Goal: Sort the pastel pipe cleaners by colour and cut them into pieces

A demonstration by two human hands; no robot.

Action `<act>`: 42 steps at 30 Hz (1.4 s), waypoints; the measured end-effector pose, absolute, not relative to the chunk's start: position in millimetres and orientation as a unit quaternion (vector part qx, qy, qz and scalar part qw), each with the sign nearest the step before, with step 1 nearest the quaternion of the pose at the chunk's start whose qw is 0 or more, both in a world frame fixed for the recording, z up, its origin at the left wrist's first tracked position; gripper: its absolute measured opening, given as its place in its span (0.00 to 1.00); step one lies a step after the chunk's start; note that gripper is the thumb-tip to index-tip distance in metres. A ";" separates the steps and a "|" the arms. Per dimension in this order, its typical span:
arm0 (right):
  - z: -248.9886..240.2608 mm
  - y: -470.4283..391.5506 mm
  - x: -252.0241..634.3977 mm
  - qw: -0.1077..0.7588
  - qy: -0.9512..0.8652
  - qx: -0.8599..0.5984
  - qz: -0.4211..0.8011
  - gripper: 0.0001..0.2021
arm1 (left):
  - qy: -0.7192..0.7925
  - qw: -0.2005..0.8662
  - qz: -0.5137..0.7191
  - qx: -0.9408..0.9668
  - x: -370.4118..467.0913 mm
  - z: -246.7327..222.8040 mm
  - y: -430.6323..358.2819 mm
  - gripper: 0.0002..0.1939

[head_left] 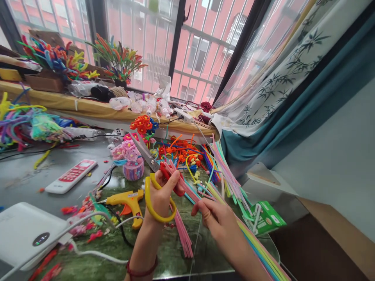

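Observation:
My left hand [160, 200] is closed, with the scissors [147, 154] hanging on it by their yellow and red handles. Their blades stand apart and point up to the left. Pinched under the same thumb is a bunch of pink pipe cleaners [183, 234]. My right hand [218, 218] is closed, its thumb and forefinger at the right end of pink stems that run from the left hand. Below my right forearm lie long yellow, blue and pink pipe cleaners [259, 251]. The yellow glue gun [125, 200] lies left of my left wrist.
A striped pot of pink fuzzy flowers [133, 169] stands behind the glue gun. Orange pipe-cleaner pieces [184, 150] lie further back. At left are a white remote [72, 176] and a white power bank [29, 234] with cables. A green packet [267, 217] lies at the right edge.

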State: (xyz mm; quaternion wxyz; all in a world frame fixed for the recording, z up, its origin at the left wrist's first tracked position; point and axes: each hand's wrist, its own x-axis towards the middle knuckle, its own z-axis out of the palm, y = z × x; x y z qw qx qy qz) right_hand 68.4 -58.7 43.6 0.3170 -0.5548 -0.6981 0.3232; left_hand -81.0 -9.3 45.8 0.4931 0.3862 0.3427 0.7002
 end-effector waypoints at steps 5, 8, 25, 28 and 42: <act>23.3 -84.7 76.8 0.304 -0.633 -0.530 0.476 0.25 | 0.371 0.500 0.668 0.407 -86.6 34.8 -16.0 0.09; 10.5 -97.1 84.5 0.316 -0.595 -0.533 0.513 0.24 | 0.392 0.498 0.656 0.409 -85.3 27.9 -17.3 0.09; -43.9 -116.5 85.6 0.444 -0.475 -0.507 0.566 0.25 | 0.527 0.419 0.582 0.456 -89.6 5.4 -44.4 0.14; -45.7 -113.2 85.9 0.443 -0.477 -0.501 0.571 0.25 | 0.549 0.408 0.570 0.456 -93.1 6.8 -63.9 0.15; -39.8 -97.8 71.6 0.384 -0.413 -0.557 0.610 0.30 | 0.623 0.419 0.540 0.380 -103.1 11.1 -130.8 0.13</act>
